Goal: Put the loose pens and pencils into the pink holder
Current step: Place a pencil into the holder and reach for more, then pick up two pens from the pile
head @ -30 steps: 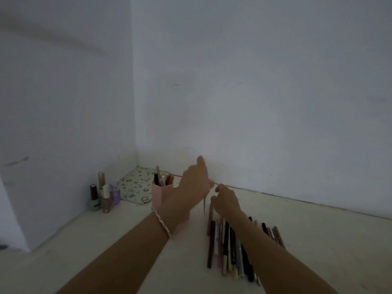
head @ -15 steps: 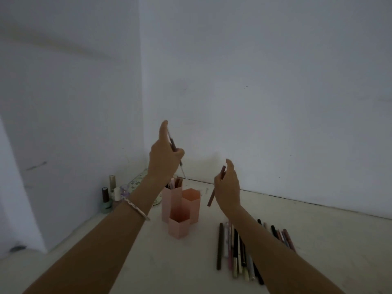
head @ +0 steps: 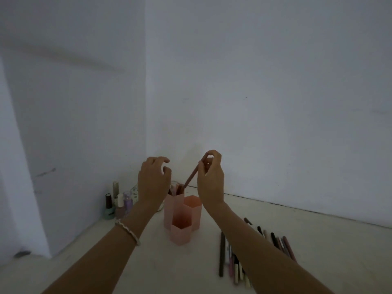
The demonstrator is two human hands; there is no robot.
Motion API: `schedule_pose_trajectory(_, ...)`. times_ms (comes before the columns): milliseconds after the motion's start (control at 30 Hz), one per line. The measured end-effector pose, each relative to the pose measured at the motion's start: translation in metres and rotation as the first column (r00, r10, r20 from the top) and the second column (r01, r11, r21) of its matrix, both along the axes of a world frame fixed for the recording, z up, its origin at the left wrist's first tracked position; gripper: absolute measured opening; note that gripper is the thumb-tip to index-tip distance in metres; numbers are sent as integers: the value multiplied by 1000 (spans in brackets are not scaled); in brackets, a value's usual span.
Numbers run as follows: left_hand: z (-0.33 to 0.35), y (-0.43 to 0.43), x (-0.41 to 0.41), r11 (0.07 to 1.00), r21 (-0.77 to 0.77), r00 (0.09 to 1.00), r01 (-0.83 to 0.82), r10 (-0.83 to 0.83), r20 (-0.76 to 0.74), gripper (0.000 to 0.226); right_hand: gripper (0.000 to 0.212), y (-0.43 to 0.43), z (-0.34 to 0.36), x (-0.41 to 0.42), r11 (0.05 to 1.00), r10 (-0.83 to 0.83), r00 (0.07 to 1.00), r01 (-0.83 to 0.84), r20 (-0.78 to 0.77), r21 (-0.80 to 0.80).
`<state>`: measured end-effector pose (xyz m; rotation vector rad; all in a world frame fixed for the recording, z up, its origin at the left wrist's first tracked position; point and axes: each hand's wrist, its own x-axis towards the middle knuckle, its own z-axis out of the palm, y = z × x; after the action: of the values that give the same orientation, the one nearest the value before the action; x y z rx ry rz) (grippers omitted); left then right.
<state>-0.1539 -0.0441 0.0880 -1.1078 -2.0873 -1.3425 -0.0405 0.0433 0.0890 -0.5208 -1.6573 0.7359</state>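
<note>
Several small nail-polish bottles point(head: 115, 203) stand at the far left of the pale counter point(head: 318, 240), close against the white wall point(head: 84, 124). Just right of them, partly hidden by the left wrist, lies a patterned pad point(head: 134, 190), of which only a sliver shows.

The left hand point(head: 153, 181) hangs above the far-left tube of the pink holder point(head: 182, 217), its fingers point(head: 163, 160) loosely curled and spread apart, empty and touching nothing. A light bracelet point(head: 128, 231) circles that wrist.

The pink holder stands on the counter between the two forearms: three hexagonal tubes joined together, the tallest at the far left, a middle one to the right and the shortest nearest the camera. A few pens stick out of the tall tube; the other two look empty.

The right hand point(head: 211, 179) is pinched shut on the top end of a reddish-brown pencil point(head: 192, 176), thumb and fingertips point(head: 212, 152) closed around it. The pencil slants down to the left, and its lower end reaches the mouth of the tall tube among the pens already there.

Farther right, near the camera, the loose pens and pencils point(head: 231, 259) lie side by side on the counter, partly hidden under the right forearm.
</note>
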Motion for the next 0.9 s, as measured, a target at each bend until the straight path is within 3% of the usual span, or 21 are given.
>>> schedule_pose_trajectory(200, 19, 0, 17, 991, 99, 992, 89, -97, 84, 26, 21, -4, -20, -10, 999, 25, 969, -31, 247, 19)
schedule_pose_trajectory(300, 23, 3, 25, 989, 107, 987, 101, -113, 112, 25, 17, -2, -26, -7, 991, -34, 837, -40, 547, 124)
schedule_pose_trajectory(333, 23, 3, 29, 989, 106, 986, 108, -120, 119, 24, 21, 0, -27, -4, 989, -55, 816, -34, 575, 143)
schedule_pose_trajectory(433, 20, 10, 45, 985, 72, 978, 154, -162, 129, 19, 30, 10, -20, 15, 992, -111, 873, 68, 476, 106)
schedule_pose_trajectory(500, 14, 19, 65, 973, -57, 964, 224, -213, 160, 13, 32, 22, -17, 36, 987, -162, 885, 145, 437, 71)
schedule_pose_trajectory(567, 3, 29, 85, 896, -322, 944, 305, -240, 226, 10, 29, 33, -17, 56, 982, -179, 884, 186, 433, 27)
schedule_pose_trajectory(667, -24, 40, 115, 616, -697, 929, 368, -207, 308, 8, 24, 46, -24, 81, 978, -157, 863, 203, 481, -44)
schedule_pose_trajectory(767, -55, 47, 132, 518, -747, 904, 417, -155, 398, 10, 22, 53, -33, 96, 976, -130, 830, 203, 543, -76)
schedule_pose_trajectory(900, -80, 57, 140, 534, -741, 910, 408, -168, 380, 33, 22, 63, -43, 112, 977, -120, 805, 199, 581, -72)
